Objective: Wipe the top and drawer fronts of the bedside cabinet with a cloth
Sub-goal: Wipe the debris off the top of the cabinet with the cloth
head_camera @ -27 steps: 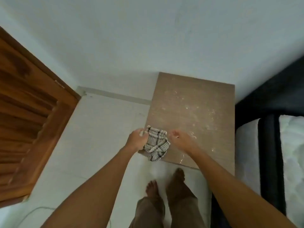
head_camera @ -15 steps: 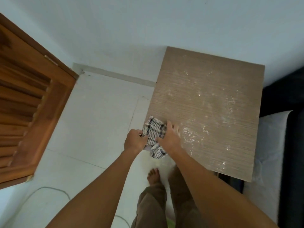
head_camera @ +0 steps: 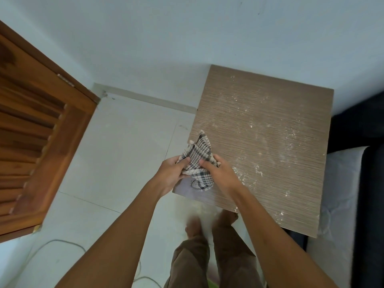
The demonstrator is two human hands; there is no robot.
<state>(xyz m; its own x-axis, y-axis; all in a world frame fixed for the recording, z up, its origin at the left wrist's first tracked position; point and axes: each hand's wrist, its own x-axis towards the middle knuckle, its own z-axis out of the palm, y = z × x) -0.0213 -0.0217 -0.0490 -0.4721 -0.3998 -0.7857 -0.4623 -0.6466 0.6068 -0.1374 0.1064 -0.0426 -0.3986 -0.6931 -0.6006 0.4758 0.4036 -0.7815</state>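
Note:
The bedside cabinet's brown wood-grain top (head_camera: 259, 129) fills the right middle of the view, speckled with white dust and crumbs. A checked black-and-beige cloth (head_camera: 197, 154) is bunched over the top's near left corner. My left hand (head_camera: 172, 171) grips the cloth from the left and my right hand (head_camera: 218, 173) grips it from the right; one corner of the cloth sticks up and away from me. The drawer fronts are hidden below the top.
A brown louvred wooden door (head_camera: 35, 129) stands open at the left. White floor tiles (head_camera: 124, 154) lie between door and cabinet, with a thin cable (head_camera: 52, 244) near my feet (head_camera: 195, 225). A white mattress (head_camera: 340, 196) with dark bed frame borders the cabinet's right side.
Both hands have gathered the cloth up from lying flat on the corner into a bunch held between them. The camera has tilted down and closer over the cabinet top.

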